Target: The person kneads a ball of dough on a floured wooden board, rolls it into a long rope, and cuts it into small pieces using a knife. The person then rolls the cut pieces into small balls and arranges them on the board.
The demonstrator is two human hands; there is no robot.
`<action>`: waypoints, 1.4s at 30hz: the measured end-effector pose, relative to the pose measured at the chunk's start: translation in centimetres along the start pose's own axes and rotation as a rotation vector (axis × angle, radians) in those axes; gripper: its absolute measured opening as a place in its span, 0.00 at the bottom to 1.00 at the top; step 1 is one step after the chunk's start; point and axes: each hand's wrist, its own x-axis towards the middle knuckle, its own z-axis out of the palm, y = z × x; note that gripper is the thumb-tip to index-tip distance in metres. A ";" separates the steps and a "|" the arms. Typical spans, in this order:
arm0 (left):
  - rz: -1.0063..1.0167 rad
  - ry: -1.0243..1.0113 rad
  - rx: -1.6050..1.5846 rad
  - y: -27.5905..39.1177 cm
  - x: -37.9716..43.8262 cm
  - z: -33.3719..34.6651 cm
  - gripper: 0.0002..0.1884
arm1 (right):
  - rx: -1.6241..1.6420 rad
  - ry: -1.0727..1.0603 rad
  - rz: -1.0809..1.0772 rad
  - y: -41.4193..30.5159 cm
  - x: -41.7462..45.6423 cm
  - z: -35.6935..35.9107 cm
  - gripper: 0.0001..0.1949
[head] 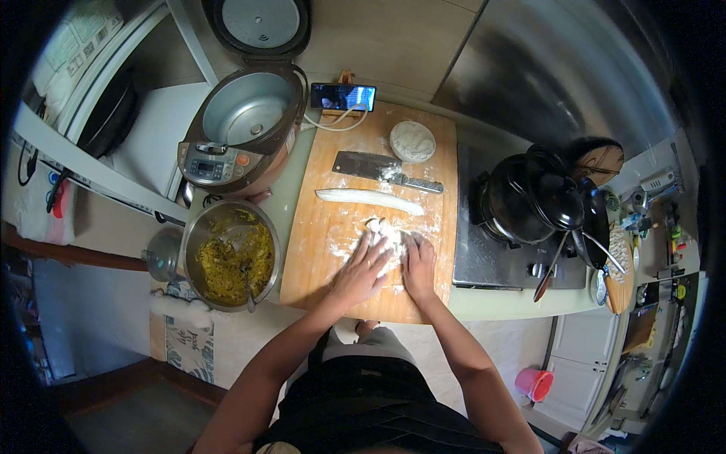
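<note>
On a floured wooden board (pixel 317 255), my left hand (pixel 363 269) lies with its fingers spread over loose flour and small pieces of dough (pixel 376 226). My right hand (pixel 419 267) rests at the right side of the flour, its fingertips near the pieces; whether anything is under its fingers cannot be told. Beyond both hands lies a long dough roll (pixel 368 197). Behind the roll is a cleaver (pixel 363 164) with flour on its blade and handle. A small bowl of flour (pixel 412 142) stands at the board's back right.
Left of the board stand a steel bowl of yellow-green filling (pixel 235 255) with a spoon and an open rice cooker (pixel 244 125). A phone (pixel 343 97) on a wooden stand, with a cable, is at the back. To the right, a black pot (pixel 513 198) sits on the gas stove (pixel 482 267).
</note>
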 end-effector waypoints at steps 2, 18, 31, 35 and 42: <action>0.019 -0.088 0.078 -1.0 -1.5 -0.9 0.32 | 0.118 0.053 -0.038 -0.6 1.8 1.0 0.25; -0.176 0.243 0.242 -6.5 10.4 -1.2 0.21 | -0.111 -0.124 -0.170 -6.8 -1.3 -0.2 0.26; -0.298 -0.061 -0.314 -5.7 12.7 -9.0 0.18 | -0.142 -0.072 -0.259 -1.6 8.2 2.7 0.28; -0.218 -0.033 -0.372 -3.0 9.6 -9.7 0.17 | 0.285 0.207 -0.021 -1.7 6.4 0.6 0.27; -0.172 -0.002 -0.394 -1.5 6.8 -10.2 0.19 | 0.332 0.079 -0.232 -4.1 10.2 -1.8 0.23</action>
